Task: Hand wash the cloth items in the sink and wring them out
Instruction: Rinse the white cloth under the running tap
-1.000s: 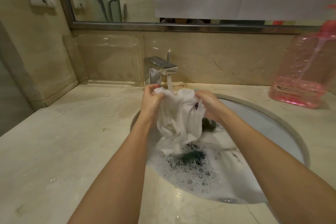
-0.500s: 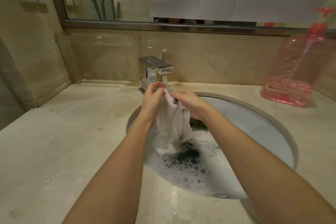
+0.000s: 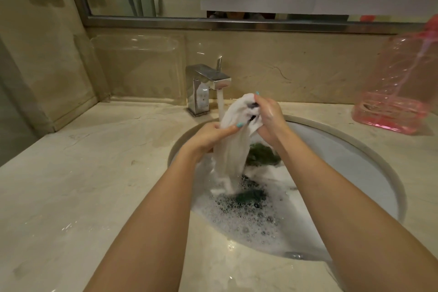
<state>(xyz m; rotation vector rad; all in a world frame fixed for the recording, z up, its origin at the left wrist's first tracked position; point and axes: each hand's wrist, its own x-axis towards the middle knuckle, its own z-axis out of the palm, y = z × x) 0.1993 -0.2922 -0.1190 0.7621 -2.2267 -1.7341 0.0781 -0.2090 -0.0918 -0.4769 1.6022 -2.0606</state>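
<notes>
Head view shows a white cloth (image 3: 233,149) held over the sink (image 3: 355,163) at the centre of the frame. The left hand (image 3: 208,136) has its fingers curled tight round the cloth's middle. The right hand (image 3: 270,118), slightly higher, clamps the bunched top. The cloth's tail hangs down into the suds (image 3: 248,218). Water runs from the tap (image 3: 208,80) just left of the cloth. A dark green cloth (image 3: 260,155) lies in the basin below the right wrist. A pink bottle (image 3: 398,92) stands at the right edge.
</notes>
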